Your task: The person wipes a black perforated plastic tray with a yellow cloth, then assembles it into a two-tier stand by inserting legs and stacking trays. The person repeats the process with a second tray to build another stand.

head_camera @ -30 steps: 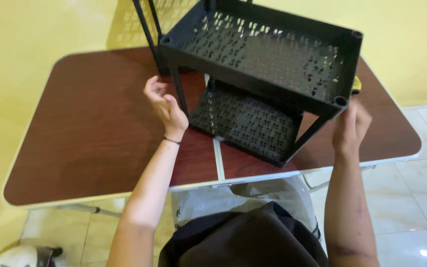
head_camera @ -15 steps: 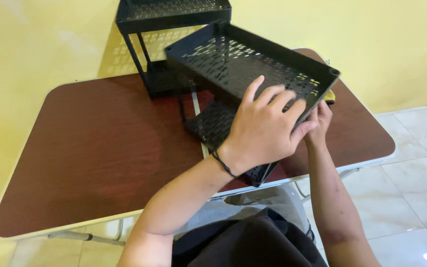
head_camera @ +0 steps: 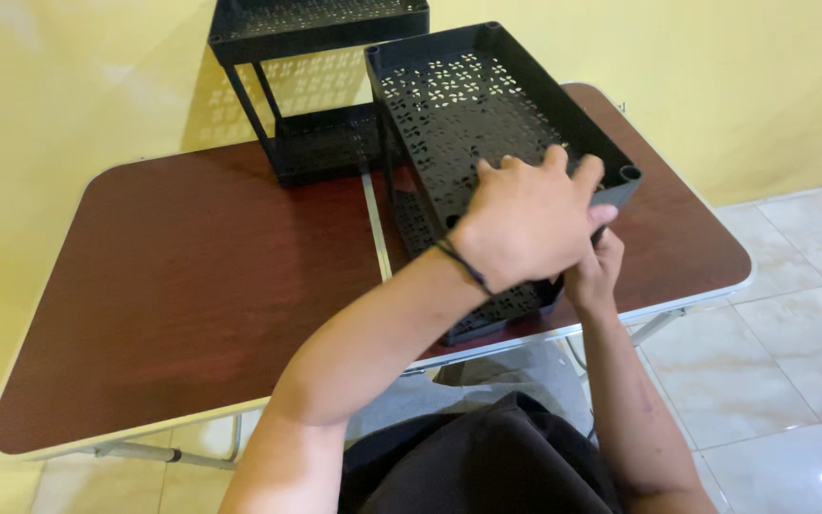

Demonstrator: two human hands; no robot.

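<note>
Brown folding counter [head_camera: 192, 286], seam down its middle, front edge near my body; its left half is open. Black perforated two-tier rack [head_camera: 487, 124] tilts on the right half, near the front edge. Second black rack [head_camera: 306, 95] stands upright just behind, against the yellow wall. My left hand [head_camera: 525, 224] lies over the rack's near corner, fingers [head_camera: 554, 162] curled on its rim. My right hand [head_camera: 594, 271] grips beneath, fingers largely hidden.

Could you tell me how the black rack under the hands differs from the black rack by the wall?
The near rack is tilted, its top tray tipped toward the camera; the far rack stands upright. The left hand presses on the near rack and the right hand grips its corner; the far rack is untouched. Both are black, perforated, two-tiered, on the brown table.
</note>
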